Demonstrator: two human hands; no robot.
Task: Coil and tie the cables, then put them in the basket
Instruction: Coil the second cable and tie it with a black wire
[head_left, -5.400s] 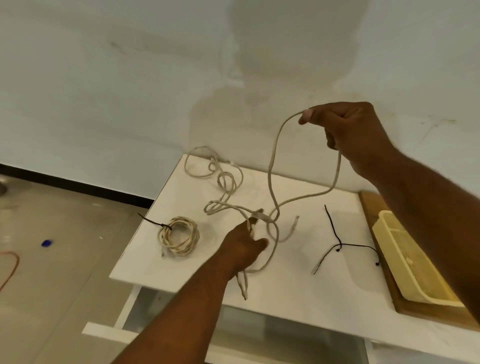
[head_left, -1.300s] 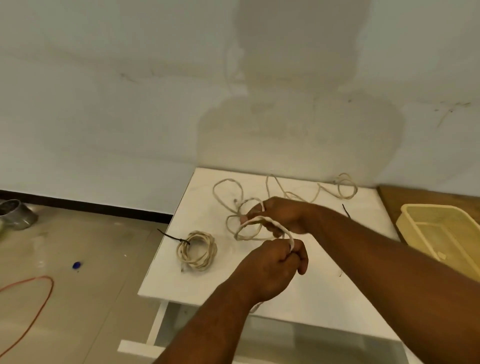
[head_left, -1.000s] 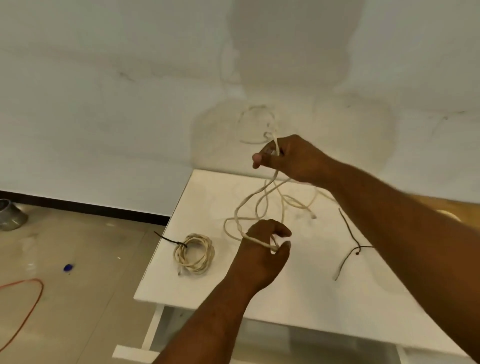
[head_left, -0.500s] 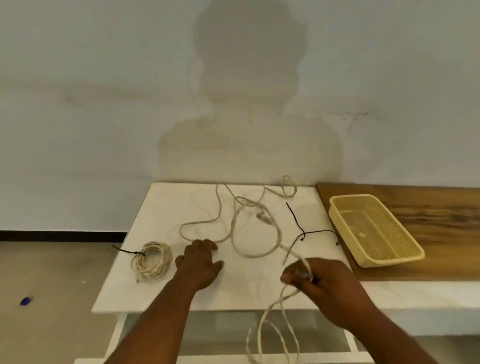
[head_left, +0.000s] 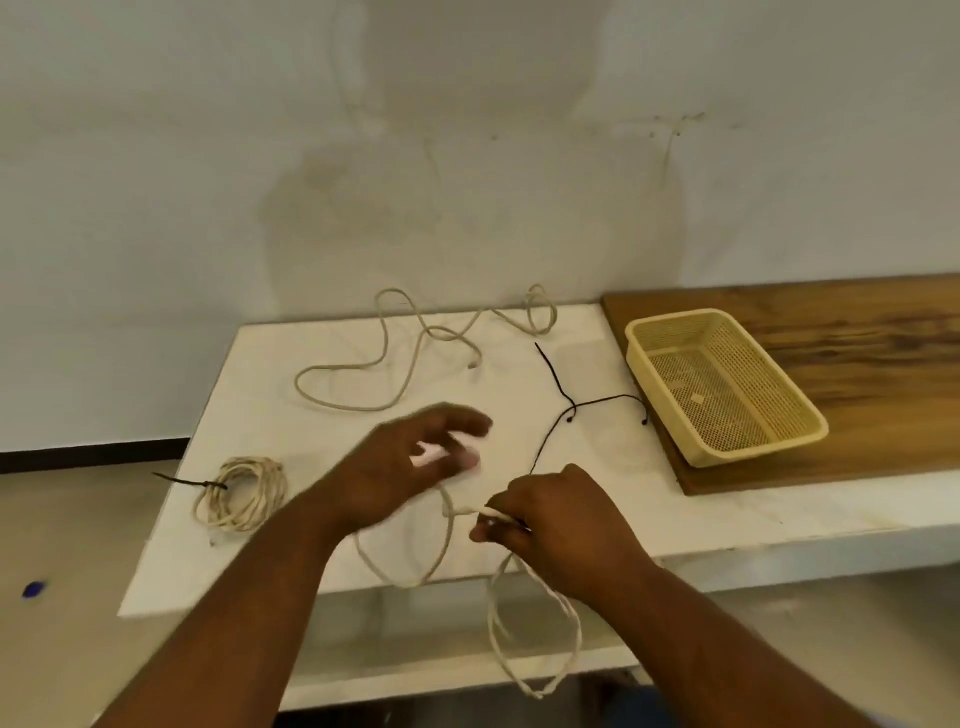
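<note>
A long beige cable (head_left: 384, 358) sprawls over the white table (head_left: 291, 519), looping at the back and running forward to my hands. My right hand (head_left: 550, 519) is shut on the cable near the table's front edge, and loops of it hang below the edge. My left hand (head_left: 415, 462) hovers blurred just left of it with fingers apart, and the cable passes under it. A coiled beige cable (head_left: 241, 491) bound with a black tie lies at the left. Loose black ties (head_left: 571, 405) lie at mid-right. The yellow mesh basket (head_left: 649, 358) stands on the right, holding no cable.
The basket rests on a wooden board (head_left: 857, 332) at the table's right. A pale wall rises directly behind the table. Floor shows at the left, with a small blue object (head_left: 34, 590) on it.
My left hand has lifted off the table and moved right toward my right hand. The right hand still holds the cable near the front edge; the cable on the table has shifted.
</note>
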